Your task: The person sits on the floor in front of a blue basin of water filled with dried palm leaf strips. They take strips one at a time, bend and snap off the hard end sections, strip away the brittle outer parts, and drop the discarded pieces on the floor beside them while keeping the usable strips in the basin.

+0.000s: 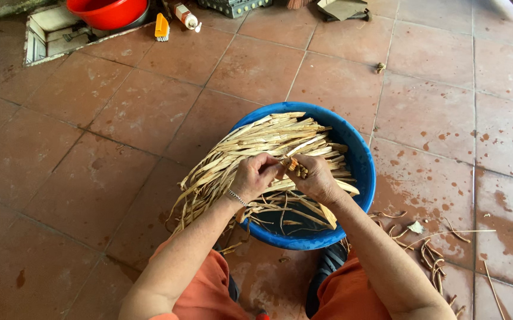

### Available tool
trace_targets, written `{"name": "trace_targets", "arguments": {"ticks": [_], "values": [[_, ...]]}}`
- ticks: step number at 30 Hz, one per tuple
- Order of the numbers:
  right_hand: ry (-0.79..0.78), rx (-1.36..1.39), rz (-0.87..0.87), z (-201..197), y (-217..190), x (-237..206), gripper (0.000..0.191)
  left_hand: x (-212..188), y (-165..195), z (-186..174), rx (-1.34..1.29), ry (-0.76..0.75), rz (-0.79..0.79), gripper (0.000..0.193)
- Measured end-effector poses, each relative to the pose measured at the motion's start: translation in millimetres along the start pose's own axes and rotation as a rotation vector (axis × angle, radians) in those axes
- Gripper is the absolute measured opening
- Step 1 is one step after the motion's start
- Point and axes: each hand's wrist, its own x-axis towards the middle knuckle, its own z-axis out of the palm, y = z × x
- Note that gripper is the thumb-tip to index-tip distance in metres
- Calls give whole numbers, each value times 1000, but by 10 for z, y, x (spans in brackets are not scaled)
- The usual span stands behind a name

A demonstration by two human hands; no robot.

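Head view, looking down at two bare forearms reaching forward over a blue basin [360, 155] on a tiled floor [90, 178]. Left hand [255, 176] curling inward, bracelet [237, 198] at the wrist, fingers closing round the near end of a pale strip [292, 165]. Right hand [315, 178] bending in from the other side, fingers pinching the same strip, knuckles nearly touching the left hand's. Holding the strip just above the basin's middle, over a heap of strips [256, 145] lying across the basin and spilling over its left rim.

Hiding part of the strip behind the fingers, so not showing its full length or exactly where the thumbs are pressing. Cutting off the knees in orange cloth at the bottom edge. Cropping a red bowl [108, 12] at the top edge, beside a sunken drain box [49, 32]. Leaving a dark crate at the top too cut off to make out.

Counting: two hands, one basin, one red bowl, one orange brush [161, 27], one bottle [184, 15], one bracelet. Too many strips in the heap to count; a few loose peelings [431, 252] lying on the floor right of the basin.
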Motion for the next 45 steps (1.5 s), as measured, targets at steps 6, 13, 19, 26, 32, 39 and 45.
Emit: {"name": "trace_targets", "arguments": {"ticks": [6, 13, 19, 26, 32, 39, 45], "values": [[-40, 225, 216, -6, 338, 79, 18, 129, -38, -73, -271, -125, -254, 22], [259, -87, 83, -397, 530, 51, 27, 135, -229, -458, -295, -258, -309, 23], [120, 131, -28, -209, 201, 53, 35, 103, -153, -308, 177, -208, -46, 27], [-172, 35, 299, -173, 40, 69, 25, 75, -33, -377, -25, -249, -12, 56], [4, -16, -9, -249, 92, 68, 25, 130, -121, -438, 66, -254, -101, 36], [-5, -93, 18, -265, 108, 44, 23, 179, -155, -300, 240, 90, 237, 16], [159, -149, -71, -341, 109, -9, 19, 216, -191, -70, 642, -21, 190, 10]]}}
